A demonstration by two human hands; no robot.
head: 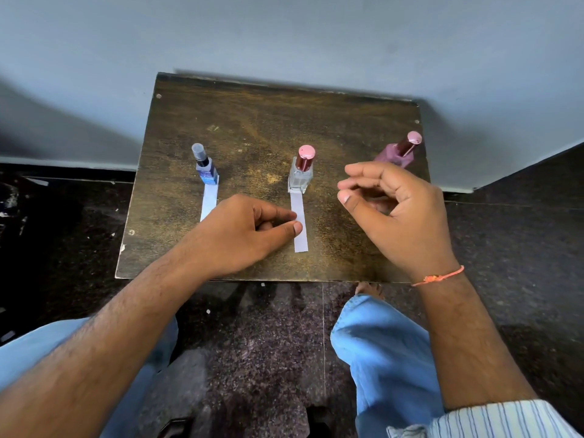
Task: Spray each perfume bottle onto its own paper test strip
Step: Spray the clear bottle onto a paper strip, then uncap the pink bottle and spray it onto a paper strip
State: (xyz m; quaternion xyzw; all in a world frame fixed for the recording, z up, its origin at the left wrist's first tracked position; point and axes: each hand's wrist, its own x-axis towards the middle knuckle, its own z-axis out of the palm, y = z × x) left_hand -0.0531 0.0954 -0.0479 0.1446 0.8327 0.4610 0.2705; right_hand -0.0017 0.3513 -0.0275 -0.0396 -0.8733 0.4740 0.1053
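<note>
Three perfume bottles stand in a row on a small dark wooden table (252, 121). A blue bottle (206, 168) with a clear cap is on the left, with a white paper strip (209, 202) in front of it. In the middle, a clear bottle (301, 173) with a pink-topped red cap stands behind a second strip (300, 240). On the right is a purple bottle (398, 153). My left hand (246, 233) pinches the middle strip's left edge between thumb and index finger. My right hand (398, 213) hovers in front of the purple bottle, fingers loosely curled and holding nothing. It hides the table below it.
The table's back edge is against a pale blue wall (284, 36). Dark speckled floor (268, 349) surrounds it. My knees in blue jeans (379, 343) are just below the table's front edge. An orange thread is on my right wrist (439, 276).
</note>
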